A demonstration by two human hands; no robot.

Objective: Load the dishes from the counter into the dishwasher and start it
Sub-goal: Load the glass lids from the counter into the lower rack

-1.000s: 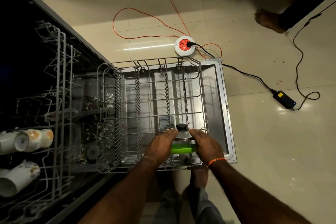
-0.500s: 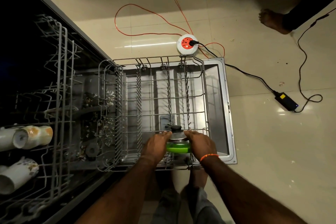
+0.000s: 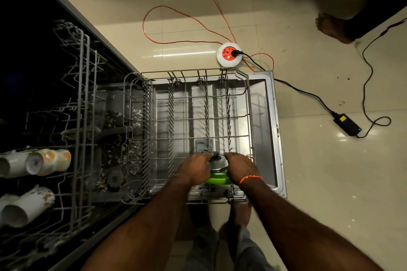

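Both hands have eased slightly forward over the lower rack since a second ago, carrying the steel lid and green plate with them. Left hand and right hand each curl around opposite edges of the lid, at the rack's near end above the open dishwasher door. Mugs lie in the upper rack.

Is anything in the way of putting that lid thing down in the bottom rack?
Nothing visible blocks it. Both the left hand and right hand hold the steel lid and green piece right at the lower rack, among its tines.
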